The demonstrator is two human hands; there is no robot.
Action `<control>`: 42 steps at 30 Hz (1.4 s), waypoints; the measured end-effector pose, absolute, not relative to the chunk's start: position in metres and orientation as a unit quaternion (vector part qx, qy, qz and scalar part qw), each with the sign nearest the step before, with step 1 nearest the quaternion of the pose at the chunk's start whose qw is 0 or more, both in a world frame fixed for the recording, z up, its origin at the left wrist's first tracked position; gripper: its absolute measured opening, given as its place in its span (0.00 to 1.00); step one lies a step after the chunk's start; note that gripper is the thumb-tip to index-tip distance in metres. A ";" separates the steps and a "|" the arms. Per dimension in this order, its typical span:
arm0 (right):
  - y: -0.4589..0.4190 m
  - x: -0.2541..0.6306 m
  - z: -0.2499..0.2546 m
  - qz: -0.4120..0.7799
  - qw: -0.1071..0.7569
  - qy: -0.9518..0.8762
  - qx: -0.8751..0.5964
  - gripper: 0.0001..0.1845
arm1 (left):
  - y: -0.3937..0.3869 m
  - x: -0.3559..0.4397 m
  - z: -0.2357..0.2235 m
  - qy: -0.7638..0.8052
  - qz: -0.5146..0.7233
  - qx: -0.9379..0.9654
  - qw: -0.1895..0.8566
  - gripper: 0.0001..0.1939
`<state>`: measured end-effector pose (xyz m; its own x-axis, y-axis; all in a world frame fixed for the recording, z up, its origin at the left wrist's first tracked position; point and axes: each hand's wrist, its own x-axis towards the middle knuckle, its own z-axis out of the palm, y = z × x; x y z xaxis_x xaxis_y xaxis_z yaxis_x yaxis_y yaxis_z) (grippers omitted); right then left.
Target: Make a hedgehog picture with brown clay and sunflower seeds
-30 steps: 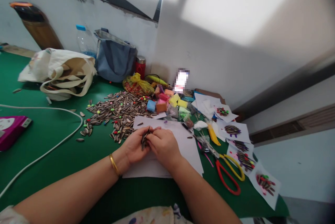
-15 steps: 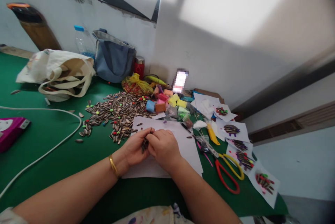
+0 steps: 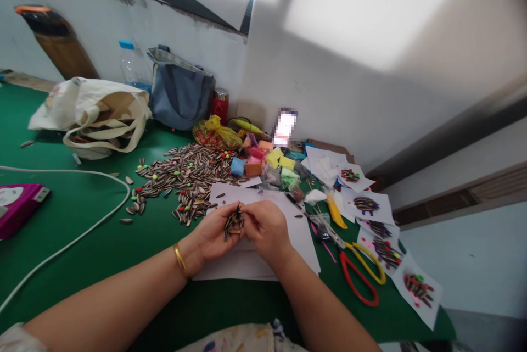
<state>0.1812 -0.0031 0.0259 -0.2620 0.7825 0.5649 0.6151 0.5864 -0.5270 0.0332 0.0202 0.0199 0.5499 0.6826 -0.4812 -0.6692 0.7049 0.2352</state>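
A cluster of striped sunflower seeds [image 3: 234, 224] lies in the cupped palm of my left hand [image 3: 209, 235], its fingers curled around them. My right hand [image 3: 269, 230] touches the left one, thumb and forefinger pinched at the edge of the cluster; what is between those fingertips is too small to make out. Beneath both hands are white paper sheets [image 3: 294, 253], with a few loose seeds on top. To the left of the paper spreads a big pile of sunflower seeds [image 3: 193, 173], dotted with red, green and yellow ones.
Colourful clay packets [image 3: 253, 168] sit behind the paper. Scissors with red and yellow handles [image 3: 341, 245] and a yellow-handled tool [image 3: 336, 212] lie right. Seed pictures on cards [image 3: 418, 289] line the right edge. Bags [image 3: 181, 94], a phone [image 3: 285, 127] and a white cable [image 3: 82, 236] surround these.
My right hand has drawn back slightly to the right and its fingers have lifted off the left palm, so more of the seeds show. The left hand stays nearly in place.
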 end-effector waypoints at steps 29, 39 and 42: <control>0.011 0.210 0.017 0.209 0.444 -0.704 -0.514 0.08 | 0.026 0.027 0.024 0.296 0.417 -0.005 0.859 0.09; 0.019 0.240 0.025 0.204 0.347 -0.745 -0.532 0.05 | 0.030 0.026 0.026 0.320 0.434 -0.028 0.842 0.11; 0.022 0.248 0.022 0.183 0.289 -0.774 -0.532 0.06 | 0.032 0.025 0.024 0.325 0.442 -0.030 0.836 0.11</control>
<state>0.2482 0.0217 0.0217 -0.2663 0.9300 0.2532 0.7189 0.3666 -0.5906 0.0247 0.0323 0.0237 0.3983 0.7185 -0.5702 -0.7575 0.6082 0.2373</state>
